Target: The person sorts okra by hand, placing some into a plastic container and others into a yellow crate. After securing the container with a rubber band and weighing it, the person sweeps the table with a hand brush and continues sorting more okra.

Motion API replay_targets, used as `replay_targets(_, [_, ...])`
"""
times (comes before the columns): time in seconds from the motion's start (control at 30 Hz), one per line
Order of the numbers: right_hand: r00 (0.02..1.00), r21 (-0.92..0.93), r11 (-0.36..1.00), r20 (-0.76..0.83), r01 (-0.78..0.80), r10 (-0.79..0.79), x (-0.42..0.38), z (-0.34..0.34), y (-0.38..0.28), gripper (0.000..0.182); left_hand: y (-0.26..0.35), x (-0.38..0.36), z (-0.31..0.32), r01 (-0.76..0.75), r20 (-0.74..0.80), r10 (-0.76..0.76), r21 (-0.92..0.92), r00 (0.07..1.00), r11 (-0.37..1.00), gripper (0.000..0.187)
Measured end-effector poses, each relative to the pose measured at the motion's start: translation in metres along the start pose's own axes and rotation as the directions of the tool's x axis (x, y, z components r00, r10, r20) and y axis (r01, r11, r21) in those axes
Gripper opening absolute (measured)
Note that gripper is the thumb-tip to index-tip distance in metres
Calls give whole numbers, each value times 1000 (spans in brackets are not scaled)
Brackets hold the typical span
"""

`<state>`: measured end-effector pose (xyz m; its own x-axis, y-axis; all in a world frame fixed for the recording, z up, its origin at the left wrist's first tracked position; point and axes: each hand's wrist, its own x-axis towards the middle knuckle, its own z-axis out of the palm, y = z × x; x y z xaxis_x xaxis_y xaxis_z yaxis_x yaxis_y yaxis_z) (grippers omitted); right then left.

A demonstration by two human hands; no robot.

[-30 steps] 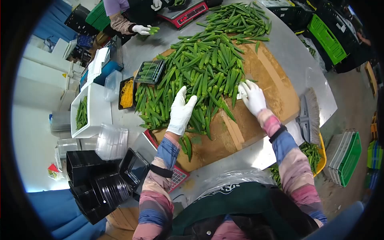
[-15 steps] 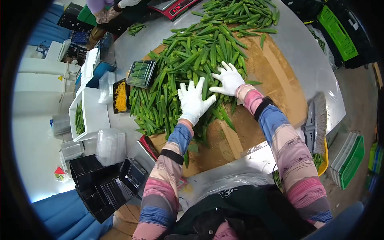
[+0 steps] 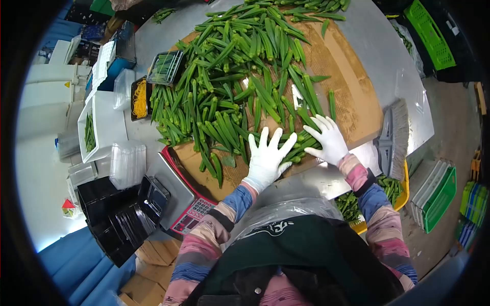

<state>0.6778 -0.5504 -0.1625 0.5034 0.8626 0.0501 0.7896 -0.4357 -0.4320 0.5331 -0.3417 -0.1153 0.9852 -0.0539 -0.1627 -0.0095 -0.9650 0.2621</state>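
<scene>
A large heap of green okra [image 3: 229,66] spreads over flattened cardboard [image 3: 352,86] on a metal table. My left hand [image 3: 267,159], in a white glove, lies with fingers spread on the near edge of the heap, touching okra pods. To its right, my right hand [image 3: 328,141], gloved the same way, also has its fingers apart and rests against a few pods by the cardboard's near edge. Neither hand grips anything. A clear-lidded tray of okra [image 3: 166,68] leans on the heap's left side.
A red-and-grey scale [image 3: 191,214] stands near my left arm, beside black trays [image 3: 130,224]. Yellow rubber bands [image 3: 139,98] fill a small black tray. At right are a brush [image 3: 393,137] and a yellow basket of okra [image 3: 406,186]. A white bin [image 3: 104,122] stands left.
Both hands have drawn back toward my body, pulling okra with them. Pods now spread nearer the cardboard's front edge, with gaps in the heap's middle. The view has shifted too.
</scene>
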Motion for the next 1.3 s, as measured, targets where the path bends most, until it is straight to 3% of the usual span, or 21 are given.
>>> replay_targets(0.23, [975,38,974,42,-222,220,-79,13,-20,80,17,-50,-2,-74,152,65,55,986,996,89])
replay_targets(0.37, [949,79,946,-4,-315,316,-97,19,-17,75,14,-88,8,-44,197,45,-9,979,999,80])
replay_targets(0.53, [844,174,906,-330,-385,422,-87,18,3,52,10,-129,11,106,194,-109,24,975,994,71])
replay_targets(0.63, [867,143,952,-394,-270,305,-68,21,10,42,8,-146,12,158,196,-159,19,968,987,73])
replay_targets(0.7, [881,107,965,-394,-238,261,-52,26,-2,39,11,-153,14,232,151,-219,-77,964,970,74])
replay_targets(0.73, [915,61,932,-176,-358,363,-46,43,-1,37,12,-157,14,266,126,-251,-121,960,957,75])
replay_targets(0.83, [908,79,922,-161,-379,387,-44,40,-3,35,12,-156,12,287,-28,-302,-234,953,929,78])
replay_targets(0.87, [849,388,798,-69,-461,523,-45,33,-7,33,13,-153,9,280,-97,-312,-247,945,928,77])
replay_targets(0.93, [725,820,281,217,-499,654,-50,18,-17,31,15,-148,3,267,-170,-317,-264,933,927,75])
replay_targets(1.0, [764,939,-140,337,-314,551,-61,2,-27,31,19,-143,-7,254,-231,-323,-284,918,925,70])
replay_targets(1.07, [826,857,-502,365,-118,429,-71,-8,-41,31,17,-138,-8,181,-315,-272,-288,909,940,68])
replay_targets(1.17, [899,691,-720,351,-60,262,-84,1,-56,30,21,-134,-13,94,-391,-237,-351,889,932,61])
replay_targets(1.2, [918,626,-778,337,-53,209,-91,7,-58,38,23,-134,-13,69,-397,-230,-380,888,922,59])
replay_targets(1.3, [936,579,-815,307,-39,173,-98,10,-85,39,32,-130,-17,-14,-437,-205,-447,876,895,55])
